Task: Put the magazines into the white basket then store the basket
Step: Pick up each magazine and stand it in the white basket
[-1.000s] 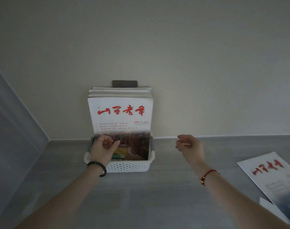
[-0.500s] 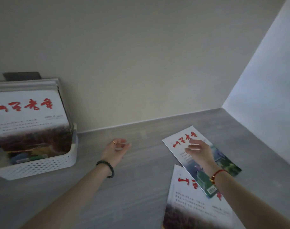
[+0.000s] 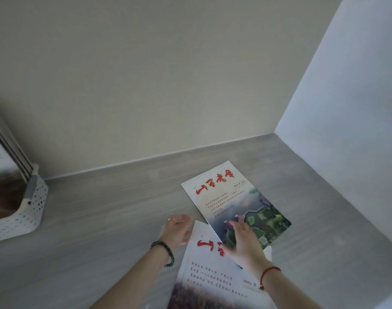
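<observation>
1. Biggest thing by far is the beige back wall (image 3: 146, 74). A paler side wall (image 3: 358, 97) meets it in a corner on the right.
2. Below that is the grey wood-grain surface (image 3: 101, 219), which everything sits on.
3. The white basket (image 3: 34, 210) is way over at the left edge of view, only partly in shot. It's sitting on the surface up by the back wall, well apart from both hands.
4. A batch of magazines (image 3: 3, 175) stands upright in the basket and sticks up well above its rim.
5. Two more are lying flat on the surface, over toward the right corner. The lower magazine (image 3: 212, 275), with red calligraphy on white, runs off the bottom of the shot.
6. The garden-cover magazine (image 3: 224, 192) lies across the lower one's top corner, angled.
7. The right hand (image 3: 244, 241) is flat on the garden cover near its bottom edge. Fingers are straight and spread, so it's pressing rather than gripping.
8. The left hand (image 3: 176, 230) is right at the lower magazine's left edge, with loose fingers and nothing in it. It's blurry, so I can't tell if it actually touches the paper.
9. Small stuff: black bead bracelet (image 3: 166, 253) on the left wrist, red string bracelet (image 3: 268, 273) on the right, gold ring (image 3: 171, 220) on a left finger.
</observation>
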The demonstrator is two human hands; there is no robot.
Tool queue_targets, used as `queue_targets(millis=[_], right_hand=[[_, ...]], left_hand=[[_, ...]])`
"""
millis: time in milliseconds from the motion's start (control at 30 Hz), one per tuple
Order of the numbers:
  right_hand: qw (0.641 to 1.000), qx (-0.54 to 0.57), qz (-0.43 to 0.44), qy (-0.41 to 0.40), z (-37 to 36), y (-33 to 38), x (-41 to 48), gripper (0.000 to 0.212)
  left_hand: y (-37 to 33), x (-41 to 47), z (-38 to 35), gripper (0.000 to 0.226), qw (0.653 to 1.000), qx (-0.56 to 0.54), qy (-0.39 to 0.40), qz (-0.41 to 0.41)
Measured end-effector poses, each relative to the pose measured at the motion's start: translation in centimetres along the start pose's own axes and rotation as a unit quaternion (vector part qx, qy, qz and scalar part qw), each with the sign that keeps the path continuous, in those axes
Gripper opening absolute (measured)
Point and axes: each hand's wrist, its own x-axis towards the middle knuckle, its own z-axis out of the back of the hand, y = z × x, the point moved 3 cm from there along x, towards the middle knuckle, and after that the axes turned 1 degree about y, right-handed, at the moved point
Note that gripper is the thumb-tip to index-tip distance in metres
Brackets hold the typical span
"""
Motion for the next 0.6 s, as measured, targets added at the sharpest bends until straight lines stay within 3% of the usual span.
queue_targets(millis=[133, 267, 367, 433, 533, 600], right_hand=[[0.992, -0.107, 0.051, 0.032, -0.3, 0.5, 0.1, 0.054], [0.991, -0.118, 0.050, 0.029, 1.1, 1.0, 0.4, 0.030], [0.996, -0.061, 0.040, 0.058, 1.7, 1.2, -0.3, 0.018], [0.994, -0.049, 0.087, 0.051, 1.2, 2.2, -1.3, 0.024], [0.989, 0.003, 0.141, 0.054, -0.1, 4.0, -2.9, 0.031], [0.985, 0.074, 0.148, 0.054, -0.5, 4.5, -3.4, 0.033]], left_hand=[[0.5, 0.1, -2.2, 0.039, 1.000, -0.006, 0.018, 0.023], [-0.2, 0.7, -3.8, 0.039, 0.999, -0.018, 0.043, 0.027], [-0.8, 0.9, -4.9, 0.037, 0.998, -0.015, 0.053, 0.021], [-1.0, 1.0, -5.3, 0.033, 0.999, -0.007, 0.045, 0.007], [-0.7, 0.9, -4.4, 0.018, 1.000, -0.029, -0.009, 0.007], [-0.5, 1.0, -3.1, 0.022, 0.998, -0.005, -0.054, -0.015]])
